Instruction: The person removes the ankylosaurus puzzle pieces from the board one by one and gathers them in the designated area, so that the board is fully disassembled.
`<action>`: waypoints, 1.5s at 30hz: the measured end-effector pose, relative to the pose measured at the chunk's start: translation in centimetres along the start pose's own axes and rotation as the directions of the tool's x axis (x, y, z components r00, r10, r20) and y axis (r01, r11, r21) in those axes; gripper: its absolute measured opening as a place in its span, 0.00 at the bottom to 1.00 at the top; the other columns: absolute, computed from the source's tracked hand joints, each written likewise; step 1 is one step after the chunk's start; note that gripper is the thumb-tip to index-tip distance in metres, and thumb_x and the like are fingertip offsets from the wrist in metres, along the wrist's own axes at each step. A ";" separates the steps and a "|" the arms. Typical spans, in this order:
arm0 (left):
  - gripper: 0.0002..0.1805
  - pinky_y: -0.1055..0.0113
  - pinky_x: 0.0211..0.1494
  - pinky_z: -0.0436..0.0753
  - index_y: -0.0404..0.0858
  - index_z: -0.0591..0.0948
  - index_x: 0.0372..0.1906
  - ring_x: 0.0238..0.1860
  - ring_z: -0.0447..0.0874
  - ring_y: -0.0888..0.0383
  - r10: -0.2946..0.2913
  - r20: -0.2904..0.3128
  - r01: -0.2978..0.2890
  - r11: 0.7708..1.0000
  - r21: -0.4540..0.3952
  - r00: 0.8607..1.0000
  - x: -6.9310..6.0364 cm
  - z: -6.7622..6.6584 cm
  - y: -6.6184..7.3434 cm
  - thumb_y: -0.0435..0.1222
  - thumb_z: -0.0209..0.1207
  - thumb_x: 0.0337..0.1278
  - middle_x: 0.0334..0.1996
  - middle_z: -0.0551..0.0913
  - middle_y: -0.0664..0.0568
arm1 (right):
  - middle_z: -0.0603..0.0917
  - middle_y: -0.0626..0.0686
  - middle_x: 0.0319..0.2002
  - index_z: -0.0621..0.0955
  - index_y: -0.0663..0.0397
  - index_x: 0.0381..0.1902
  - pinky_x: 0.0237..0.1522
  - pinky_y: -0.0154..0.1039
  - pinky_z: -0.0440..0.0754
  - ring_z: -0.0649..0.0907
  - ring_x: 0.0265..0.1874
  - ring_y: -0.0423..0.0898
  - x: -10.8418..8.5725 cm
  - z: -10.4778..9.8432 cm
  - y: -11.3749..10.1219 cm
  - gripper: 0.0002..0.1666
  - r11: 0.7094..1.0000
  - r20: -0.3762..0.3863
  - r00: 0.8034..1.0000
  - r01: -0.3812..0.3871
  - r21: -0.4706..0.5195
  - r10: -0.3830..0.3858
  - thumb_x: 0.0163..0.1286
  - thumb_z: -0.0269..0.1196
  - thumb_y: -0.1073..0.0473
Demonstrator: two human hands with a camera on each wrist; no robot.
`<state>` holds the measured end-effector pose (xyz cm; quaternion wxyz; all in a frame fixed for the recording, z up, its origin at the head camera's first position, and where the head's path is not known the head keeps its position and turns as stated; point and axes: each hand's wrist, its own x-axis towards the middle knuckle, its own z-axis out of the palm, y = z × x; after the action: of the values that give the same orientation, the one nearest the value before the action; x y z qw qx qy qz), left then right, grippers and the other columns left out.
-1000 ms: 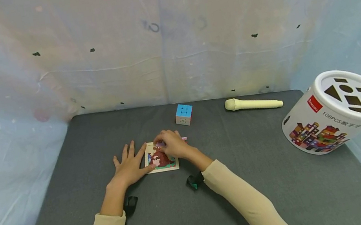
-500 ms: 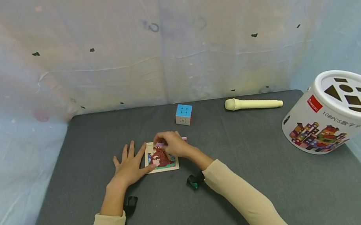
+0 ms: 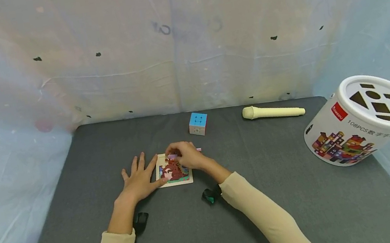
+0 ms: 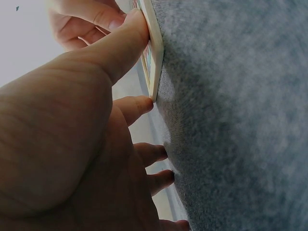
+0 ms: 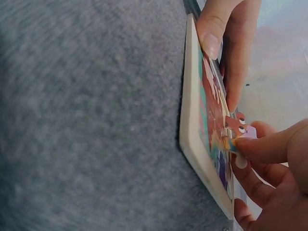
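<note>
Pale plastic sheeting point(image 3: 127, 85) hangs behind and beside a dark gray table point(image 3: 183, 235), whose far edge meets it; I see the near edge run out of frame. Toward the right edge leans a white drum point(image 3: 352, 134), a broad stretch of cloth separating it from both hands. My left hand point(image 3: 137, 183) lies with fingers spread, thumb on the puzzle board point(image 5: 188, 96). My right hand point(image 3: 187, 157), over the board's far side, pinches a puzzle piece between thumb and fingers. A cream microphone-shaped stick point(image 3: 274, 111) lies near the far edge, the blue-topped cube point(image 3: 198, 123) to its left.

The board sits between the hands: a pale wooden frame around a brown animal picture with green and blue. The puzzle piece point(image 5: 236, 126) is brown and lavender, with cartoon eyes.

On the drum, I read "108PCS" before Chinese characters; its red label ends in "MEDU".
</note>
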<state>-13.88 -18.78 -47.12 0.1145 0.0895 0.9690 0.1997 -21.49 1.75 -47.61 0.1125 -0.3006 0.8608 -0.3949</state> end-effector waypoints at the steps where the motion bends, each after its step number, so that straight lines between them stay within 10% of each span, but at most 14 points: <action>1: 0.49 0.21 0.64 0.37 0.41 0.55 0.80 0.76 0.35 0.29 -0.002 0.003 0.002 1.000 -0.003 1.000 0.0 0.0 0.0 0.57 0.62 0.62 0.77 0.41 0.30 | 0.86 0.50 0.43 0.84 0.55 0.49 0.59 0.46 0.68 0.82 0.38 0.42 0.0 0.0 0.1 0.13 1.000 -0.003 1.000 0.000 0.025 0.000 0.72 0.60 0.72; 9: 0.49 0.21 0.64 0.36 0.41 0.55 0.80 0.76 0.34 0.29 -0.006 -0.002 0.006 1.000 -0.003 1.000 0.1 0.2 -0.1 0.57 0.62 0.62 0.77 0.41 0.30 | 0.84 0.56 0.46 0.82 0.66 0.51 0.47 0.38 0.81 0.83 0.44 0.47 -0.6 -1.5 0.7 0.12 0.982 -0.030 0.999 0.030 0.187 -0.025 0.73 0.58 0.72; 28: 0.49 0.21 0.64 0.35 0.41 0.55 0.80 0.76 0.34 0.29 0.008 -0.004 -0.008 1.000 -0.029 1.000 -0.2 0.1 0.0 0.57 0.63 0.61 0.77 0.41 0.30 | 0.84 0.60 0.40 0.83 0.67 0.47 0.38 0.43 0.80 0.83 0.36 0.53 -6.4 -8.9 6.1 0.11 0.989 -0.064 0.998 0.003 0.146 0.007 0.69 0.60 0.76; 45: 0.49 0.21 0.64 0.34 0.41 0.55 0.80 0.76 0.34 0.29 0.014 -0.006 -0.014 1.000 -0.021 1.000 -0.1 0.1 -0.3 0.57 0.62 0.62 0.78 0.41 0.30 | 0.85 0.61 0.39 0.84 0.68 0.45 0.41 0.45 0.81 0.83 0.36 0.53 -7.1 -9.0 6.7 0.09 0.990 -0.020 0.999 0.035 0.135 -0.032 0.69 0.60 0.75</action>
<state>-13.82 -18.98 -47.33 0.1111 0.0943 0.9665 0.2112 -22.60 14.97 -46.99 0.1183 -0.3032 0.8279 -0.4568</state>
